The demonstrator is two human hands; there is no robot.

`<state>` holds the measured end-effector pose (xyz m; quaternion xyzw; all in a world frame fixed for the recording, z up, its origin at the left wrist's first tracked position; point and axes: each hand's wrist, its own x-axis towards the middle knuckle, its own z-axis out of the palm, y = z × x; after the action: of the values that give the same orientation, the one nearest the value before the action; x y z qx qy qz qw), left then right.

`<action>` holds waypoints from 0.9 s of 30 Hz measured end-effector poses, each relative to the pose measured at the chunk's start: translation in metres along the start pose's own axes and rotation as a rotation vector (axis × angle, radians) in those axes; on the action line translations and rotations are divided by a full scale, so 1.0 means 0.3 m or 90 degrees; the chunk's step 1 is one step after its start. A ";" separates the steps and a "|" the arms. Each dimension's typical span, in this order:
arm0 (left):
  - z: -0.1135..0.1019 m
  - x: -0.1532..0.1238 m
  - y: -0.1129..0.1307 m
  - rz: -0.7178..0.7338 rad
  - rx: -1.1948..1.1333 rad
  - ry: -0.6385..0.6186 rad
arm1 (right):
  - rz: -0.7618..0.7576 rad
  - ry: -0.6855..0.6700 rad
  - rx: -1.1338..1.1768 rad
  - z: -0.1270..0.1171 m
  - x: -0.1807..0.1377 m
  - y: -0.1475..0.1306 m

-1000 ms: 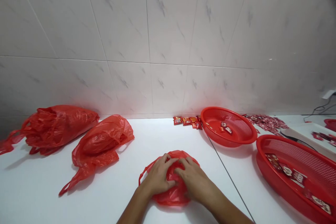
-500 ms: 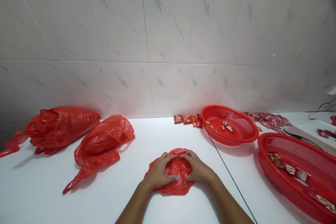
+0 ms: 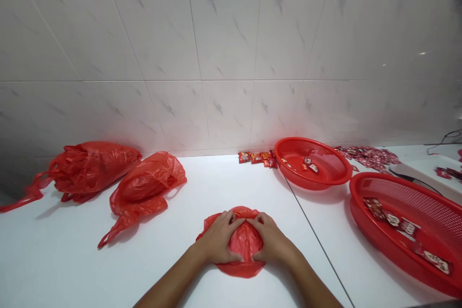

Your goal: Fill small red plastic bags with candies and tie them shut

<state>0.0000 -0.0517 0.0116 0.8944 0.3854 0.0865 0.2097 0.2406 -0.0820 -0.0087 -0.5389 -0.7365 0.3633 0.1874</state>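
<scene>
Head view. Nearest, on the white desk (image 3: 72,274): left hand (image 3: 218,241) and right hand (image 3: 273,244), fingers curled and half closed, clasping a crumpled red plastic bag (image 3: 245,245) from both sides, fingertips nearly meeting on top. Right, well apart: large red basket (image 3: 433,211), a few printed packets (image 3: 400,226) inside. Farther left: second bulging bag (image 3: 144,185), third bulging bag (image 3: 94,168) just beside it. At the tiled wall: smaller red basket (image 3: 327,180), loose sachets (image 3: 257,157) just beside it.
</scene>
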 end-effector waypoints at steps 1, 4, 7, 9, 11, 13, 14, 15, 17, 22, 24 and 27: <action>0.000 -0.011 0.014 -0.005 0.003 -0.007 | 0.010 0.001 0.005 0.005 -0.016 -0.002; -0.013 -0.022 0.061 -0.028 0.030 -0.019 | 0.030 0.001 0.009 0.007 -0.029 -0.011; -0.040 -0.021 0.099 -0.035 0.053 -0.002 | 0.035 -0.001 0.006 -0.003 -0.018 -0.031; -0.052 -0.028 0.107 -0.032 0.046 0.024 | 0.026 0.000 0.031 -0.019 -0.024 -0.050; -0.053 -0.040 0.098 -0.033 0.037 0.051 | -0.011 0.034 0.075 -0.053 -0.056 -0.064; -0.045 -0.055 0.076 -0.046 0.041 0.063 | -0.057 0.115 0.114 -0.107 -0.113 -0.054; -0.039 -0.062 0.063 -0.053 0.044 0.065 | -0.068 0.173 0.130 -0.140 -0.151 -0.035; -0.032 -0.067 0.052 -0.058 0.046 0.067 | -0.066 0.238 0.147 -0.175 -0.192 -0.004; -0.020 -0.072 0.032 -0.057 0.042 0.075 | -0.002 0.398 0.235 -0.238 -0.286 0.088; 0.000 -0.074 0.002 -0.027 0.013 0.135 | 0.269 0.730 0.690 -0.279 -0.546 0.363; 0.003 -0.081 -0.004 -0.003 -0.003 0.166 | 0.349 0.752 0.759 -0.262 -0.631 0.432; 0.005 -0.097 -0.005 0.048 -0.021 0.223 | 0.364 0.775 0.750 -0.256 -0.709 0.485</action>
<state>-0.0206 -0.0722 0.0098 0.8760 0.3805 0.2554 0.1502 0.4619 -0.2317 -0.0402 -0.6177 -0.0409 0.3665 0.6946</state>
